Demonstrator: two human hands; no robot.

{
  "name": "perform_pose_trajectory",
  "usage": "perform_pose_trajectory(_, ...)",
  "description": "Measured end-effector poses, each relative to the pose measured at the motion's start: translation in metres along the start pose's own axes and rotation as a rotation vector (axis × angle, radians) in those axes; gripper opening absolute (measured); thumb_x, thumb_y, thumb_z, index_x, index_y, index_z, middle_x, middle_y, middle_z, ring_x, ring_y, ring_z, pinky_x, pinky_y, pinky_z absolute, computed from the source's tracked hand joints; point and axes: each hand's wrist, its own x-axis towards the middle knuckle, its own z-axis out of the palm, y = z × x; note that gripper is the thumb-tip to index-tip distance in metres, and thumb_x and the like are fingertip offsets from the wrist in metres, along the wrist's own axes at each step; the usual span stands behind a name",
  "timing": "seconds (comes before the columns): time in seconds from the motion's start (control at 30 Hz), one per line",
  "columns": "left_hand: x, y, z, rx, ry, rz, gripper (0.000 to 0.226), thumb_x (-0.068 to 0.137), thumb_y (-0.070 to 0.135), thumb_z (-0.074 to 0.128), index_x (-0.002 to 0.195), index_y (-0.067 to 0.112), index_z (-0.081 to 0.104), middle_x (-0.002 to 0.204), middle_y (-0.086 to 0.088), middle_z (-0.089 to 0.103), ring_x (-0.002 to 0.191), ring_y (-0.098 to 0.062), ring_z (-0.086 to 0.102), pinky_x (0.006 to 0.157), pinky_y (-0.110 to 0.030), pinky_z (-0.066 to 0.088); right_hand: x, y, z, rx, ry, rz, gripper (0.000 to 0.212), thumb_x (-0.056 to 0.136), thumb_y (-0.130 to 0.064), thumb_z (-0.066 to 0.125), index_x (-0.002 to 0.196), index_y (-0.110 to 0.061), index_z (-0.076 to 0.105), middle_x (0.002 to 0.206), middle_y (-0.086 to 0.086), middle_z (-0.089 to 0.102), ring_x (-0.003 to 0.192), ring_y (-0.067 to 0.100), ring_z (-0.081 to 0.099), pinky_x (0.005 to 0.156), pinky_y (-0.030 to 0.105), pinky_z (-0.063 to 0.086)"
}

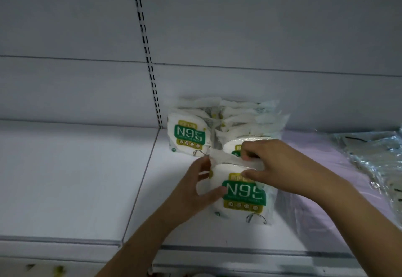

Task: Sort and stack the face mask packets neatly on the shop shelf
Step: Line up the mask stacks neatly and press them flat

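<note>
Packet (243,196) of N95 masks, mid-shelf (87,178) toward the front edge, pinched at its left side by the left hand (201,184) and at its top flap by the right hand (269,163), could slide on slick film and topple the leaning stack (221,124) behind.

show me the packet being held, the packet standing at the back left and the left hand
held packet (243,194), head view, on its green N95 label
back left packet (189,135), head view, on its green label
left hand (196,186), head view, on the back of the hand
</note>
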Motion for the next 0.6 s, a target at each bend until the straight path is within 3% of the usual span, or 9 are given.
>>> perform_pose_trajectory(0.07, 0.001, -0.001, 0.01, -0.069, -0.017, -0.077, 0.063, 0.079, 0.026, 0.082, 0.131, 0.031, 0.047, 0.12, 0.009, 0.067, 0.107, -0.008, 0.068, 0.081, -0.026, 0.059, 0.004, -0.01, 0.001, -0.021, 0.003, -0.029, 0.027, 0.086, -0.047, 0.067, 0.086, -0.03, 0.047, 0.081, -0.013, 0.054, 0.075, 0.009, 0.049, 0.061, 0.027, 0.037)
perform_pose_trajectory(0.17, 0.002, 0.002, 0.001, -0.078, 0.105, -0.112, 0.059, 0.073, 0.022, 0.086, 0.121, 0.028, 0.052, 0.109, 0.008, 0.073, 0.097, -0.01, 0.072, 0.074, -0.028, 0.06, 0.021, -0.023, 0.002, 0.071, 0.064, -0.056, 0.024, 0.086, -0.041, 0.069, 0.085, -0.032, 0.047, 0.077, -0.012, 0.057, 0.073, 0.01, 0.052, 0.063, 0.031, 0.042)
perform_pose_trajectory(0.23, -0.003, 0.008, -0.014, -0.097, 0.186, -0.113, 0.055, 0.073, 0.02, 0.085, 0.117, 0.024, 0.054, 0.103, 0.006, 0.075, 0.093, -0.012, 0.074, 0.07, -0.027, 0.06, 0.038, -0.031, 0.003, 0.208, 0.112, -0.083, 0.02, 0.084, -0.036, 0.074, 0.085, -0.031, 0.054, 0.08, -0.012, 0.062, 0.074, 0.011, 0.056, 0.068, 0.032, 0.046)
perform_pose_trajectory(0.33, -0.008, 0.019, -0.047, -0.097, 0.344, -0.08, 0.049, 0.074, 0.018, 0.083, 0.116, 0.023, 0.057, 0.1, 0.004, 0.075, 0.089, -0.014, 0.074, 0.067, -0.026, 0.06, 0.071, -0.048, 0.001, 0.375, 0.227, -0.1, 0.015, 0.085, -0.034, 0.074, 0.092, -0.026, 0.064, 0.088, -0.011, 0.066, 0.078, 0.008, 0.058, 0.07, 0.023, 0.045)
perform_pose_trajectory(0.4, 0.0, 0.019, -0.071, -0.03, 0.469, -0.078, 0.044, 0.077, 0.02, 0.083, 0.114, 0.027, 0.06, 0.098, 0.005, 0.074, 0.086, -0.01, 0.073, 0.066, -0.024, 0.06, 0.096, -0.054, -0.001, 0.424, 0.32, -0.104, 0.018, 0.09, -0.034, 0.069, 0.101, -0.02, 0.066, 0.095, -0.008, 0.068, 0.085, 0.008, 0.061, 0.074, 0.021, 0.047)
perform_pose_trajectory(0.5, 0.022, 0.007, -0.098, 0.082, 0.556, -0.142, 0.041, 0.081, 0.024, 0.081, 0.115, 0.026, 0.058, 0.105, 0.006, 0.07, 0.084, -0.006, 0.069, 0.065, -0.017, 0.056, 0.109, -0.043, -0.001, 0.25, 0.531, -0.086, 0.025, 0.094, -0.036, 0.061, 0.11, -0.016, 0.064, 0.11, -0.001, 0.066, 0.102, 0.02, 0.059, 0.079, 0.029, 0.042)
perform_pose_trajectory(0.57, 0.035, -0.003, -0.104, 0.008, 0.537, -0.219, 0.041, 0.083, 0.024, 0.079, 0.117, 0.024, 0.057, 0.109, 0.0, 0.069, 0.09, -0.011, 0.07, 0.065, -0.021, 0.057, 0.095, -0.024, 0.002, 0.134, 0.722, -0.029, 0.039, 0.091, -0.044, 0.061, 0.119, -0.017, 0.063, 0.127, 0.002, 0.061, 0.118, 0.026, 0.053, 0.092, 0.035, 0.039)
perform_pose_trajectory(0.6, 0.04, -0.007, -0.104, -0.057, 0.518, -0.239, 0.038, 0.084, 0.023, 0.079, 0.115, 0.024, 0.057, 0.109, -0.001, 0.071, 0.091, -0.017, 0.072, 0.065, -0.026, 0.059, 0.083, -0.012, 0.006, 0.08, 0.731, 0.037, 0.053, 0.089, -0.054, 0.059, 0.128, -0.019, 0.059, 0.139, 0.004, 0.054, 0.129, 0.028, 0.046, 0.102, 0.04, 0.036)
